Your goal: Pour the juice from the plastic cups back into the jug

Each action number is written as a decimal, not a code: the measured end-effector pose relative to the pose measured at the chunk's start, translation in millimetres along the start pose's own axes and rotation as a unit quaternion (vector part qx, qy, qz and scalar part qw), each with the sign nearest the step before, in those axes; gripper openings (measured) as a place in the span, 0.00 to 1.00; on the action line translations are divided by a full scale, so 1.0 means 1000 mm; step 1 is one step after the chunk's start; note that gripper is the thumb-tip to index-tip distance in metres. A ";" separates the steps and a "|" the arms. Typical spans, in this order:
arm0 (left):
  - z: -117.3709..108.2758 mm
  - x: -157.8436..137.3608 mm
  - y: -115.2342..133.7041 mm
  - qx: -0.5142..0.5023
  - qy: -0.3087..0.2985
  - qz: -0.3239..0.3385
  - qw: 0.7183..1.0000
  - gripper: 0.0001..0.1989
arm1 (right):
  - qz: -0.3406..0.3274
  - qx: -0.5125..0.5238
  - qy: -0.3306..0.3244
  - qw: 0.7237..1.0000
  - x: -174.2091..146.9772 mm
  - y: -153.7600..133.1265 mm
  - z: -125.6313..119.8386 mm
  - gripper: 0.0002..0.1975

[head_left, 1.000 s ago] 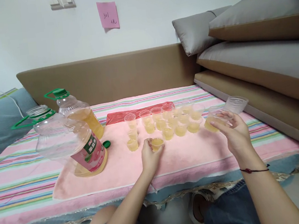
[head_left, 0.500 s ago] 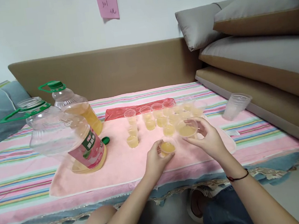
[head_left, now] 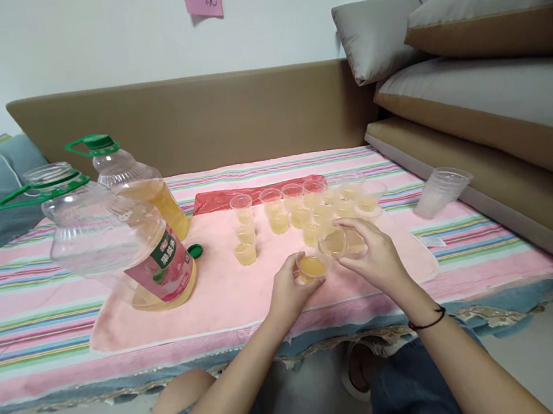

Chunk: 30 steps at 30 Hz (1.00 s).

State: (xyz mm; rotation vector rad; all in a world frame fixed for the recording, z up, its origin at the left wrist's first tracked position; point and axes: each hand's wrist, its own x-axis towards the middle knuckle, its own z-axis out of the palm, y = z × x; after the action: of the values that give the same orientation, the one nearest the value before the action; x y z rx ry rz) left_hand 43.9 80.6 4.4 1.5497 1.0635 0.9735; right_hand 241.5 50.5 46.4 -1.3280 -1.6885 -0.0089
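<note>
My left hand is closed around a clear plastic cup of yellow juice, held low over the pink towel. Just to its right, my right hand grips a second clear plastic cup, tilted to the left with its rim close to the left cup. Juice lies along the tilted cup's lower side; I cannot make out a stream between the two. Behind my hands stand several clear cups part filled with juice, among them one cup at the near left of the group.
Left of the cups stand an uncapped large juice bottle and a capped one, with a loose green cap beside them. A red plastic bag lies behind the cups. Nested spare cups lie near stacked cushions at right.
My right hand has tipped its cup to the left and brought it closer to the left cup. The left hand keeps its hold nearly in place. The view has shifted slightly.
</note>
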 end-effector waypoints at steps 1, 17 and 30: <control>0.000 0.000 0.000 0.000 -0.001 0.000 1.000 0.27 | -0.011 -0.011 0.000 1.000 0.000 0.000 0.000 0.24; 0.000 -0.001 0.007 0.006 0.003 -0.005 1.000 0.28 | -0.080 -0.078 0.001 0.994 0.002 -0.006 0.002 0.26; 0.001 -0.001 0.007 -0.009 -0.005 0.013 1.000 0.25 | -0.118 -0.143 -0.028 0.982 0.003 -0.017 0.001 0.26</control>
State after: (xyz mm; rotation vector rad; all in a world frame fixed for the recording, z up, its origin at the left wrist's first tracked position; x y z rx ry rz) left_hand 45.9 78.0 11.1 1.5559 1.0282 0.9882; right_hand 228.1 46.4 56.6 -1.3362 -1.9380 -0.3683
